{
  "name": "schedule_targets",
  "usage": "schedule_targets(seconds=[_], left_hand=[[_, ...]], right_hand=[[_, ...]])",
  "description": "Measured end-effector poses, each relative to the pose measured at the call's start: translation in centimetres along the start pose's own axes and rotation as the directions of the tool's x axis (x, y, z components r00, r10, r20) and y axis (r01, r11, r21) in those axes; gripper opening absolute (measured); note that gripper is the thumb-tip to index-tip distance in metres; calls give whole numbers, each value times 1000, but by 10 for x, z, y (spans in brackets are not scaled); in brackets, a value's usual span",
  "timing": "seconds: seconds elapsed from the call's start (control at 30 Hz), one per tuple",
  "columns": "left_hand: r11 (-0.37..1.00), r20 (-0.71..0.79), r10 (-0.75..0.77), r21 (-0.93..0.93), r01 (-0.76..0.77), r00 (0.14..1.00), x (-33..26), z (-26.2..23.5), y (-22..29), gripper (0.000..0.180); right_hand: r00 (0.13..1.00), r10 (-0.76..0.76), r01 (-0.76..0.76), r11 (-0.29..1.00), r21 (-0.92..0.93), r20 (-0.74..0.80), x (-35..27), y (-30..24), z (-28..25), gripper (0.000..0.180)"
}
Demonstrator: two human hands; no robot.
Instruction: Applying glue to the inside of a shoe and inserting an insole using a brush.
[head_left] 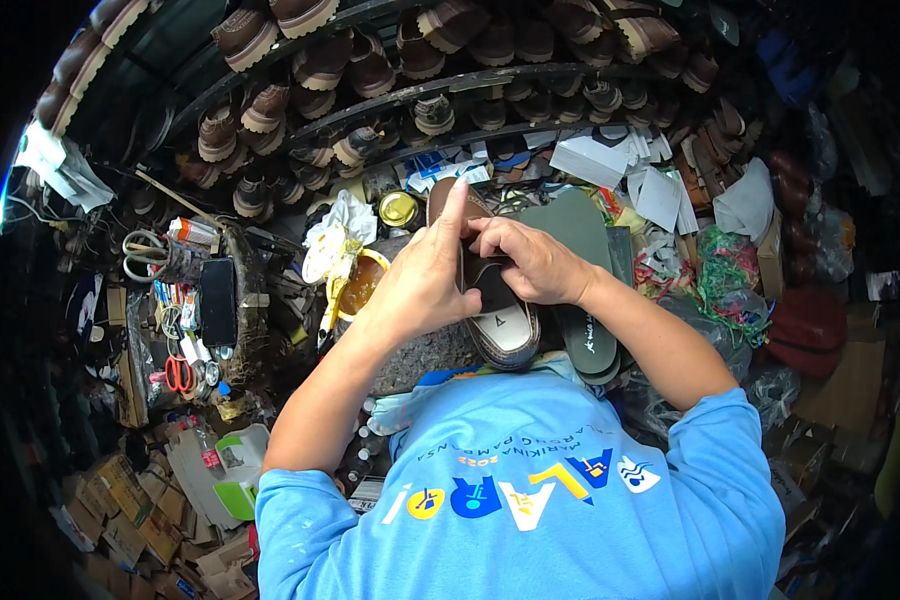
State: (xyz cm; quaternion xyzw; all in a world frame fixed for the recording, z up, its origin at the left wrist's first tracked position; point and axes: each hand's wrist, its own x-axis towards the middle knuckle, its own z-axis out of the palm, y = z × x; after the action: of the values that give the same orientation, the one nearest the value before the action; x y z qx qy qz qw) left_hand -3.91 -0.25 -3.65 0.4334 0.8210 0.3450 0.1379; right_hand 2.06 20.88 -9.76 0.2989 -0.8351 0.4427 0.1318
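A brown shoe (515, 345) lies lengthwise in front of me, its toe pointing away and its pale insole showing at the heel. My left hand (420, 280) grips the shoe's left side, index finger stretched along it toward the toe and thumb over the opening's edge. At the shoe's opening my right hand (535, 262) has its fingers curled and pinched on the upper. Whether those fingertips also hold something small is hidden. Just right of the shoe, partly under my right forearm, lie dark green sole-shaped pieces (590, 345).
A grey stone block (425, 350) sits beneath the hands. To its left stands a yellow-smeared can of amber, glue-like stuff (365, 285), near a round tin (398, 208). Farther left are a phone (218, 302) and red-handled scissors (178, 374). Shoes (433, 115) fill the far racks.
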Motion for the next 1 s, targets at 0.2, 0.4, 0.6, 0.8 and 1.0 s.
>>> schedule_targets(seconds=[0.2, 0.4, 0.6, 0.8, 1.0], left_hand=[[993, -52, 41, 110, -35, 998, 1, 8, 7, 111], [971, -251, 195, 189, -149, 948, 0, 24, -22, 91], [985, -173, 96, 161, -68, 980, -1, 13, -13, 99], [973, -205, 123, 220, -77, 971, 0, 18, -18, 92], [990, -334, 12, 137, 36, 943, -20, 13, -45, 66]], right_hand=[[996, -93, 93, 995, -23, -2, 13, 7, -21, 44], [999, -35, 35, 999, -8, 35, 24, 12, -24, 35], [998, 60, -61, 996, 58, 11, 21, 16, -15, 31], [999, -36, 36, 999, 9, -4, 14, 21, -18, 31], [995, -7, 4, 1000, -29, -100, -4, 41, -38, 32]])
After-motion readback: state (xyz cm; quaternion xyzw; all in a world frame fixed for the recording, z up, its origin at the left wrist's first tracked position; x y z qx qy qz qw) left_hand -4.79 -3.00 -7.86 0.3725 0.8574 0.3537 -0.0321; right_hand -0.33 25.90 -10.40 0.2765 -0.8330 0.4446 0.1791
